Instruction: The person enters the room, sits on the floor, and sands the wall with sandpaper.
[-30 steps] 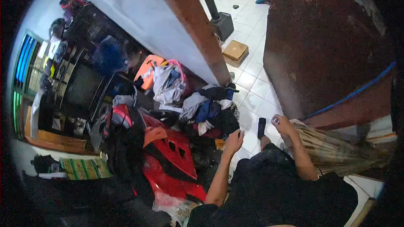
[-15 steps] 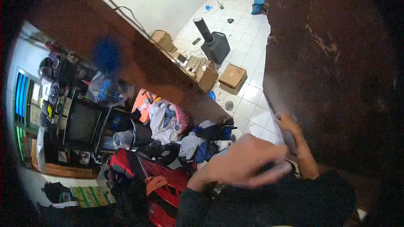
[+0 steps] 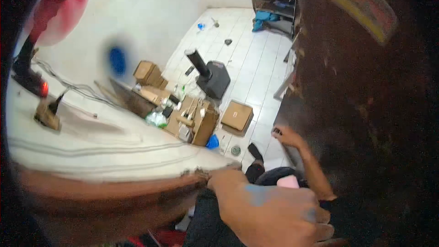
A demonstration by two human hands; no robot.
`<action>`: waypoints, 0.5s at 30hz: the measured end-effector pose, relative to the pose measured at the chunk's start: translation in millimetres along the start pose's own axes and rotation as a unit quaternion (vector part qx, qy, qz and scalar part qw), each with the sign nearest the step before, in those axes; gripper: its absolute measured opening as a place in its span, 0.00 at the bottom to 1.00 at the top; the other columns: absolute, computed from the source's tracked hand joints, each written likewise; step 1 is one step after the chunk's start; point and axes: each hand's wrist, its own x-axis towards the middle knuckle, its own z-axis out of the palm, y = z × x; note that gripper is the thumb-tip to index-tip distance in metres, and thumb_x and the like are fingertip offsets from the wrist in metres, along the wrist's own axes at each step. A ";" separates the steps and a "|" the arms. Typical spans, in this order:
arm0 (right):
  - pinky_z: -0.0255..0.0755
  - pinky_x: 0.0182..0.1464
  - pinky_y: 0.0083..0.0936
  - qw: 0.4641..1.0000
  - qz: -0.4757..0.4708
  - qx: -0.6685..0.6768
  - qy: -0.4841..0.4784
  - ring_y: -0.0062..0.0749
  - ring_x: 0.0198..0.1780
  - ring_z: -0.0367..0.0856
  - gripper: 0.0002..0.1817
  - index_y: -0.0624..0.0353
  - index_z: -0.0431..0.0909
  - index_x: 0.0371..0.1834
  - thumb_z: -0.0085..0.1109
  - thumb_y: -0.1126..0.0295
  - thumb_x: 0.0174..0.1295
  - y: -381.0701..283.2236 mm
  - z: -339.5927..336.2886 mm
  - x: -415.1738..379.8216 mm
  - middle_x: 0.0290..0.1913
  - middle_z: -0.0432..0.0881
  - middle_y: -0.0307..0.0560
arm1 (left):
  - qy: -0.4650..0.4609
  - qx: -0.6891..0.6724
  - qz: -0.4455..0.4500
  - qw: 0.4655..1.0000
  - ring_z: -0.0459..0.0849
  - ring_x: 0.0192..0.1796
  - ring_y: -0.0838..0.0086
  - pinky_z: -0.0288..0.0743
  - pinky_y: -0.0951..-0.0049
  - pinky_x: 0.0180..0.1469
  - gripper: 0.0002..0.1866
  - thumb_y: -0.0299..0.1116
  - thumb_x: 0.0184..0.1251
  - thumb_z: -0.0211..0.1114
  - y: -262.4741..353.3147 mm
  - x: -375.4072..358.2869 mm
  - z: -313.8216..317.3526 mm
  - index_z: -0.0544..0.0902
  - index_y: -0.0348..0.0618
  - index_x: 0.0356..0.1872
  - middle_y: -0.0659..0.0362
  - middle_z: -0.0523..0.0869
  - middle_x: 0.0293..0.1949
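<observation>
My left hand (image 3: 279, 212) is large at the bottom of the view, its back toward me with bluish patches on it. Its fingers are curled under and mostly hidden; what they hold, if anything, I cannot tell. A small pink thing (image 3: 288, 182) shows just above the knuckles, against something dark and rounded. Farther ahead, my right hand (image 3: 289, 136) is curled round the edge of a dark brown door (image 3: 356, 128). Below the doorway, a foot in a black sock (image 3: 256, 152) rests on the white tiles.
Ahead, a cardboard box (image 3: 237, 115) stands on the tiled floor (image 3: 247, 59) near a black device with an upright column (image 3: 213, 77). Cartons and cables (image 3: 190, 114) line the wall. A shelf rack (image 3: 274, 0) stands at the back. A pink fan (image 3: 68, 9) is upper left.
My view has swung left and toward the room, and the clothes pile has left the view. My left hand is nearer and curled. My right hand stays at the door edge.
</observation>
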 end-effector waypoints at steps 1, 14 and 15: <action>0.74 0.42 0.33 1.000 -0.006 -0.004 0.020 0.36 0.38 0.82 0.16 0.63 0.79 0.45 0.59 0.61 0.63 -7.5 -8.8 21.4 0.35 0.83 0.54 | 0.013 -0.009 0.030 0.999 0.76 0.21 0.72 0.68 0.70 0.18 0.11 0.33 0.57 0.63 -16.0 2.2 -22.9 0.80 0.38 0.38 0.61 0.71 0.21; 0.74 0.48 0.37 0.994 0.018 0.107 0.023 0.50 0.43 0.83 0.18 0.64 0.78 0.45 0.56 0.58 0.64 -23.5 -44.8 225.4 0.39 0.83 0.60 | 0.029 -0.076 -0.026 0.996 0.76 0.19 0.68 0.67 0.68 0.18 0.13 0.33 0.57 0.64 -145.7 -31.7 -219.2 0.81 0.35 0.39 0.60 0.72 0.18; 0.74 0.48 0.37 0.994 0.012 0.103 0.018 0.49 0.43 0.83 0.18 0.63 0.78 0.45 0.56 0.59 0.63 -19.7 -43.0 239.9 0.39 0.83 0.60 | 0.033 -0.077 -0.031 0.996 0.76 0.19 0.67 0.67 0.67 0.18 0.13 0.33 0.57 0.64 -150.7 -31.9 -231.4 0.81 0.34 0.39 0.60 0.72 0.18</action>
